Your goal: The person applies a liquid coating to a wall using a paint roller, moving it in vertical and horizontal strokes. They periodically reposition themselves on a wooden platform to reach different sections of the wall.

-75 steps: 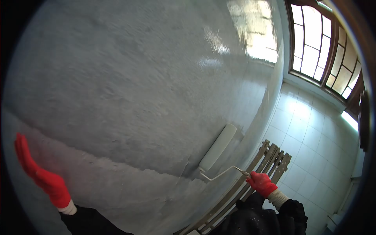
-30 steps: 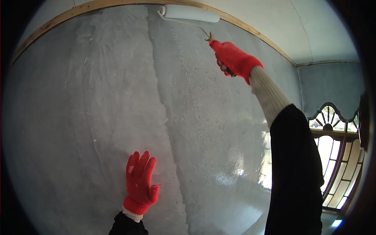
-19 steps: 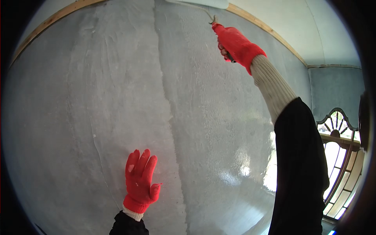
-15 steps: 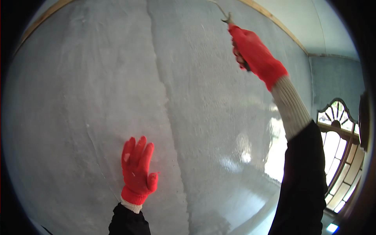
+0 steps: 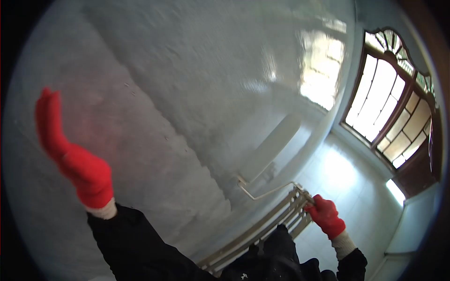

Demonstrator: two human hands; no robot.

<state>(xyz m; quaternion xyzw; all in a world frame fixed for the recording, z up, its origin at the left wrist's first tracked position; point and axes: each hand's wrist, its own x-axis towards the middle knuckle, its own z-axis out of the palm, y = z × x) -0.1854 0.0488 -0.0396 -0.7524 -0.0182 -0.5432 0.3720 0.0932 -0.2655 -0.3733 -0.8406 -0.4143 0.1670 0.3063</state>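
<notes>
My right hand (image 5: 326, 216), in a red glove, is closed around the handle of a paint roller (image 5: 267, 191) at the lower right. From it a bent metal rod runs left to the roller's end near the wall. My left hand (image 5: 70, 152), also gloved in red, is raised at the left close to the grey wall (image 5: 150, 154), fingers extended with nothing in them; whether it touches the wall is hard to tell. A ragged edge crosses the wall diagonally, with a glossy, wet-looking area on its right side.
Below me are the slats of a wooden platform (image 5: 248, 234), beside my dark-clothed legs. A shiny tiled floor (image 5: 344, 187) lies lower right. Dark-framed windows (image 5: 379, 93) stand at the upper right, and their light reflects off the wall.
The view has tilted down and right. My right hand has come down from high on the wall with the roller. My left hand now appears farther left and turned side-on.
</notes>
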